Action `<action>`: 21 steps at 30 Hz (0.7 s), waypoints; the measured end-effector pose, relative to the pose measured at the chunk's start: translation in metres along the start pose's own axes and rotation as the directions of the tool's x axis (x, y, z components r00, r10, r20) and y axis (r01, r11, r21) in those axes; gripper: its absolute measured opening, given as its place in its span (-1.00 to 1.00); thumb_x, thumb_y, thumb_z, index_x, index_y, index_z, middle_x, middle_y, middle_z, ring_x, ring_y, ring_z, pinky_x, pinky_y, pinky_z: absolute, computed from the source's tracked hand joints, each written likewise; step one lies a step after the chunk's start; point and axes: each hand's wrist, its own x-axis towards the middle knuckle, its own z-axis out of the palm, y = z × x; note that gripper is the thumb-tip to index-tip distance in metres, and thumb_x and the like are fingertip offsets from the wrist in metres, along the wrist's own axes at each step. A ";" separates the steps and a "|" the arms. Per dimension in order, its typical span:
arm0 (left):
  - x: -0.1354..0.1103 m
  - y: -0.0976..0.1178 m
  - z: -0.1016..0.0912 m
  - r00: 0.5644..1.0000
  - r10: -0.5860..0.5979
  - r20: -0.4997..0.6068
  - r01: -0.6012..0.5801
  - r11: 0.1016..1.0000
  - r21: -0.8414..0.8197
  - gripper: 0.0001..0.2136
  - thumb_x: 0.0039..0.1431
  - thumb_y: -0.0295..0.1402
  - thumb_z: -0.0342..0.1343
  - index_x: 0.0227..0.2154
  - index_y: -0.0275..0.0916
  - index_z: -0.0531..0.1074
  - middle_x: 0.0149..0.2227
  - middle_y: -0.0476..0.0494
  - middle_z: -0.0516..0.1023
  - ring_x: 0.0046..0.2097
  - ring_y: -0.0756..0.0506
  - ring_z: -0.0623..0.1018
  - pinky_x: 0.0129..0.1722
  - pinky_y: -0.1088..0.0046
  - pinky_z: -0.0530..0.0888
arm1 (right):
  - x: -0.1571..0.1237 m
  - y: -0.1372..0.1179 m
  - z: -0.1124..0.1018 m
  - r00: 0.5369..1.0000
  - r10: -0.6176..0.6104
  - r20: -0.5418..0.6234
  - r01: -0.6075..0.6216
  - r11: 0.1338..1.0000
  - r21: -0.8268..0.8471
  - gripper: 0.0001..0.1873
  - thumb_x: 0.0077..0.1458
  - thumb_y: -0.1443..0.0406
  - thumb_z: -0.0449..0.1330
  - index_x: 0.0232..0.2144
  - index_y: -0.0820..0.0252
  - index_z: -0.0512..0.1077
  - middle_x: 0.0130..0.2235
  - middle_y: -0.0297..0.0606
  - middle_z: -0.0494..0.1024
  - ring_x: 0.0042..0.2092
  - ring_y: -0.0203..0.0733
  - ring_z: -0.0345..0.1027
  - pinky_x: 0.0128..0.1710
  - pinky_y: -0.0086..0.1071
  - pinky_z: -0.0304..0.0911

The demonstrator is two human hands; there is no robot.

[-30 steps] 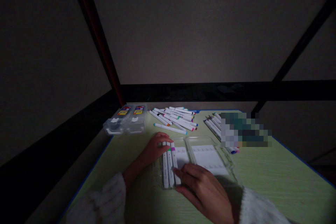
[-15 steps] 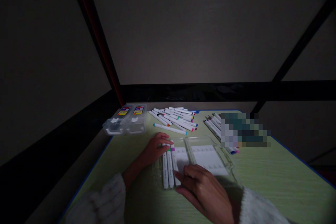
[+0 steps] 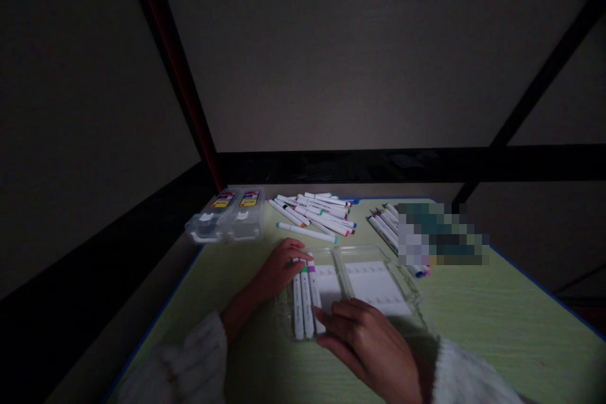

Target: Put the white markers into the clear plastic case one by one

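Sitting side by side at the far left of the table (image 3: 497,322), two translucent carrying cases (image 3: 246,224) have not moved over the last second. Next along, your left hand (image 3: 283,268) stays over the far ends of three white markers (image 3: 307,306), its fingers bent and close together; whether they press or merely rest, I cannot tell. Those markers lie in a row in the left half of the open clear case (image 3: 339,268), beyond which a loose pile of white markers (image 3: 326,222) is unchanged. On the right of the row is the purple-banded marker (image 3: 315,290), and here you have the only visible change: the index fingertip of your right hand (image 3: 372,341) has eased very slightly toward its near end. Your right index finger and thumb are close together there, but a firm pinch cannot be confirmed. I'd judge this to be a small settling adjustment to the third marker, so the filling of the case looks barely begun. Its white notched insert (image 3: 379,290) shows bare in the right half. Farther right, a partly masked bundle of markers (image 3: 386,227) lies as it did.
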 end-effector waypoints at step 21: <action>0.000 0.000 -0.002 0.998 -0.006 0.067 0.001 0.997 0.074 -0.78 0.02 -0.49 -0.05 -0.36 -0.28 0.50 -0.18 -0.19 0.35 -0.08 -0.09 0.34 -0.04 0.35 0.25 | -0.003 0.002 0.003 0.999 -0.022 -0.040 0.021 1.000 -0.022 -0.70 -0.01 0.28 0.16 -0.18 0.22 0.40 -0.36 -0.27 0.50 -0.32 -0.17 0.37 -0.32 -0.35 0.25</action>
